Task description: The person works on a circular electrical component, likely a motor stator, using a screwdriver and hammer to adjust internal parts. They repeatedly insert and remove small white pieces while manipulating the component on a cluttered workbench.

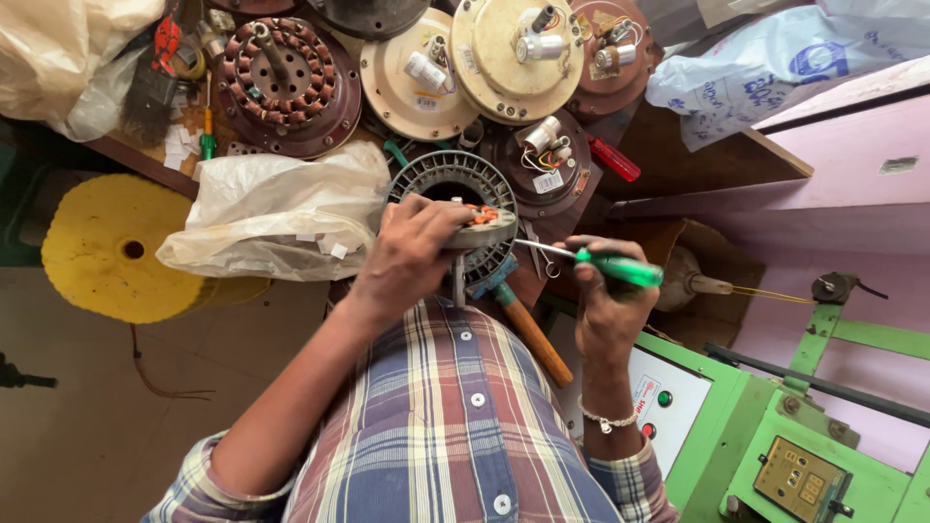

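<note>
Head view, left grip (412,254) clasping stator (455,194), right grip (605,305) clenched on screwdriver (601,263) beside it

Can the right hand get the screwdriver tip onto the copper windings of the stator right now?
Probably yes: the right hand holds the green-handled screwdriver aimed at the stator, and the left hand leaves the copper windings uncovered.

The person wears a plaid shirt (455,426) with white buttons, sleeves rolled up, and a beaded bracelet (607,421) just behind the right grip.

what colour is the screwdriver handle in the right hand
Green, translucent-looking; the screwdriver in the right hand shows in the head view.
</note>
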